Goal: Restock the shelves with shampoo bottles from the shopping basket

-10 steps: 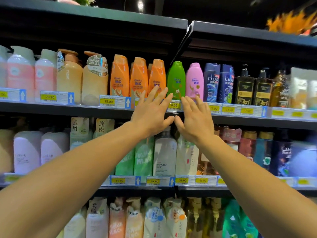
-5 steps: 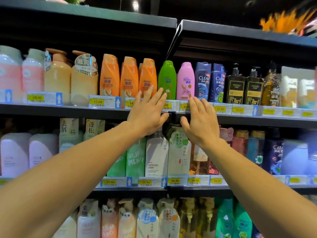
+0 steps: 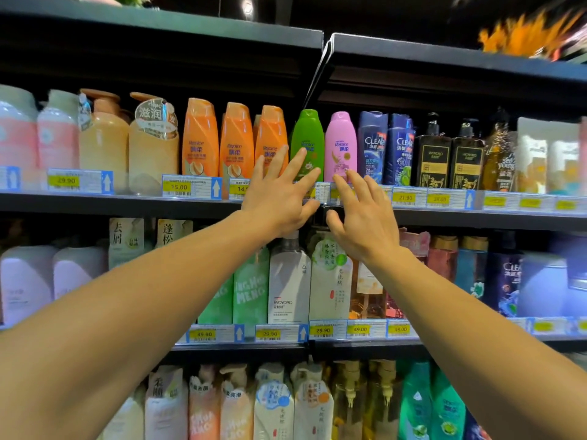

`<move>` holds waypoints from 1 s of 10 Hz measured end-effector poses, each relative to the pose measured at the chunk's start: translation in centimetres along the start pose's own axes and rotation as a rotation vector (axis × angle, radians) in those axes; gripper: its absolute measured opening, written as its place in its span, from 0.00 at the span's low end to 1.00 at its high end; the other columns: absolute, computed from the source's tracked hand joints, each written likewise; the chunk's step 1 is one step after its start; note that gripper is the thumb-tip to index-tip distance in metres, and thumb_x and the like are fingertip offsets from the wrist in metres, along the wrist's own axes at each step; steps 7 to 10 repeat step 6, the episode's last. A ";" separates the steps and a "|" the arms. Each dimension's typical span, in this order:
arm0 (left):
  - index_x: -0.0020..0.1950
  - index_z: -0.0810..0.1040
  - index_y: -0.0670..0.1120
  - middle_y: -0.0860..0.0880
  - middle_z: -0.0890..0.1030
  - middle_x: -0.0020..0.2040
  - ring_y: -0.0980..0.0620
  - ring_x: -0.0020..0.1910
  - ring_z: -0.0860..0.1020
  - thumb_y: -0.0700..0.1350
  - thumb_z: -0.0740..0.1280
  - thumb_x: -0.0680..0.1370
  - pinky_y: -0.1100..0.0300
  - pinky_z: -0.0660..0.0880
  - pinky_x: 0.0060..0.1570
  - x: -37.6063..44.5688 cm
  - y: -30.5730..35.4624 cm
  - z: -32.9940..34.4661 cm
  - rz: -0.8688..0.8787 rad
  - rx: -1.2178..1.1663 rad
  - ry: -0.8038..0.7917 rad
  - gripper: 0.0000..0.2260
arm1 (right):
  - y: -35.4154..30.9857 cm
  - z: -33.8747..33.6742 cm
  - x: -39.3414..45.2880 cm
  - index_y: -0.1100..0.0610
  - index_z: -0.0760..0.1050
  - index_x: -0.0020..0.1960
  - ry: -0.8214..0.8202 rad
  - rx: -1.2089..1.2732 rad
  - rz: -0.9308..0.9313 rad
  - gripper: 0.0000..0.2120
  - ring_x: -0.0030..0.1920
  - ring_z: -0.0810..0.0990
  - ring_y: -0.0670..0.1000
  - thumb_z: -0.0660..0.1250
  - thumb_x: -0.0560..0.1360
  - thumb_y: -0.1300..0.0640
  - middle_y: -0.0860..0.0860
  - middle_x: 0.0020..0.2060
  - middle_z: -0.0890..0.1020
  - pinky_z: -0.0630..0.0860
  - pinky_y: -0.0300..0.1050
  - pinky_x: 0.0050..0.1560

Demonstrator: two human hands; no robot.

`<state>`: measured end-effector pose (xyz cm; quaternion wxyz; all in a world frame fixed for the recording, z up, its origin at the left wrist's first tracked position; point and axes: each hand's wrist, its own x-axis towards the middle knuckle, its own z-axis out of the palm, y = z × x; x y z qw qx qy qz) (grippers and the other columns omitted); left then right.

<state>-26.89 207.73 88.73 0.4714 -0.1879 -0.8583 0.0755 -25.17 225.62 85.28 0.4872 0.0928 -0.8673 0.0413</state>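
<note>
Shampoo bottles stand in a row on the shelf (image 3: 127, 203); the basket is out of view. Both hands have risen to the green bottle (image 3: 306, 144): left hand (image 3: 279, 195) and right hand (image 3: 365, 217), each grip apart, holding nothing, likely straightening the row.

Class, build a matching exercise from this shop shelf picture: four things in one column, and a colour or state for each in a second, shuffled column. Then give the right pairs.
Column 1
1. Rejoice bottle by the left fingertips
2. Rejoice bottle above the right fingertips
3. Clear bottles
4. left hand

Column 2
A. dark blue
B. open, fingers spread
C. green
D. pink

Pairs: 1-C, 2-D, 3-A, 4-B
</note>
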 end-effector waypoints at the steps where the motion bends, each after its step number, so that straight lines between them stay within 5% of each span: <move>1: 0.79 0.53 0.57 0.49 0.45 0.81 0.43 0.79 0.40 0.64 0.50 0.80 0.38 0.44 0.75 0.0 0.3 0.2 -0.009 0.014 -0.007 0.29 | -0.2 0.1 0.0 0.51 0.56 0.79 -0.013 -0.011 -0.009 0.31 0.77 0.54 0.59 0.56 0.79 0.44 0.54 0.78 0.58 0.53 0.57 0.76; 10: 0.79 0.58 0.51 0.47 0.55 0.80 0.46 0.79 0.49 0.59 0.60 0.79 0.43 0.48 0.75 -4.5 -2.3 -3.0 0.015 -0.147 0.112 0.30 | -2.4 -2.7 -1.7 0.54 0.57 0.78 -0.022 -0.065 -0.088 0.33 0.77 0.54 0.59 0.60 0.77 0.43 0.55 0.77 0.60 0.52 0.56 0.76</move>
